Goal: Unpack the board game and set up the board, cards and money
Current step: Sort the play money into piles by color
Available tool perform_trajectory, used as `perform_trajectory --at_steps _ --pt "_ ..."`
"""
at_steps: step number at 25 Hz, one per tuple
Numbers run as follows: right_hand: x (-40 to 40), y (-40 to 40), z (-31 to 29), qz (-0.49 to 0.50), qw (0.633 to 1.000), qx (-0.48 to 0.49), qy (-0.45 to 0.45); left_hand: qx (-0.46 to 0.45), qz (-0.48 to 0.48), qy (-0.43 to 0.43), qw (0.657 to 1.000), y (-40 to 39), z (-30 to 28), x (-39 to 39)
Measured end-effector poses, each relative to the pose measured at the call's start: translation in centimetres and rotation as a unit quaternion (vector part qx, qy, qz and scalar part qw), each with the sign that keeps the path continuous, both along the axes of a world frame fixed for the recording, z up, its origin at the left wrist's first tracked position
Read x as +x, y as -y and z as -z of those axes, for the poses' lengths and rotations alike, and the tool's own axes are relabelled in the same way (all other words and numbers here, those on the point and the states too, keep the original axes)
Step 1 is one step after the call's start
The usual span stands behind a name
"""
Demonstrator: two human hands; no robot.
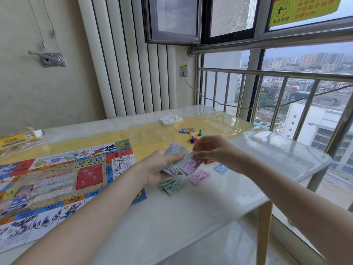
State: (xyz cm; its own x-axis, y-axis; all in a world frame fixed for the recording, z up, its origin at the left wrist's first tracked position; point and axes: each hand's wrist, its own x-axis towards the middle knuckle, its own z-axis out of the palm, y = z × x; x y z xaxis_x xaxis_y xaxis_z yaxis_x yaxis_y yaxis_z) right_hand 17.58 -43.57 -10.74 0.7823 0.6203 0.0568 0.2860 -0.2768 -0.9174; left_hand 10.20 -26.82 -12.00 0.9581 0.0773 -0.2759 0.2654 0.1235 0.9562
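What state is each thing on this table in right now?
Game board: unfolded, flat on the table.
Wad of play money: held in the left hand.
Pink note: pinched by the right hand.
Green notes: lying on the table.
Green pawn: standing upright.
Window: open.

Your one head camera looks forward and down across the table (210,197), close above both forearms, with the window (286,83) filling the upper right.

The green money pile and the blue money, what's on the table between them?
In the head view, pink money lies between the green money pile and the blue money.
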Motion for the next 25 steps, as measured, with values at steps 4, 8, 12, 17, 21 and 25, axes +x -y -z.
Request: perform_trajectory --at_steps 4,8,12,17,21,25 --pt "-0.4 -0.7 -0.3 0.001 0.998 0.06 0.004 -0.078 0.034 0.017 0.996 0.6 -0.3 -0.3" --pt "0.4 -0.1 0.3 0.057 0.997 0.021 0.049 -0.045 -0.034 0.027 0.998 -0.5 0.0 -0.1" --pt "0.3 0.7 1.3 0.037 0.984 -0.127 0.118 -0.028 -0.05 0.044 0.997 -1.2 0.4 -0.2" --pt "-0.3 0.4 2.8 0.004 0.901 -0.296 0.318 -0.014 -0.036 0.051 0.998 -0.6 0.6 -0.2" --pt "-0.6 -0.1 0.6 0.068 0.952 -0.168 0.247 0.009 -0.013 0.047 0.999 -0.3 0.3 -0.3" --pt "-1.1 -0.8 -0.1 0.031 0.999 -0.013 0.011 0.027 0.025 0.073 0.997 0.3 0.0 -0.3"
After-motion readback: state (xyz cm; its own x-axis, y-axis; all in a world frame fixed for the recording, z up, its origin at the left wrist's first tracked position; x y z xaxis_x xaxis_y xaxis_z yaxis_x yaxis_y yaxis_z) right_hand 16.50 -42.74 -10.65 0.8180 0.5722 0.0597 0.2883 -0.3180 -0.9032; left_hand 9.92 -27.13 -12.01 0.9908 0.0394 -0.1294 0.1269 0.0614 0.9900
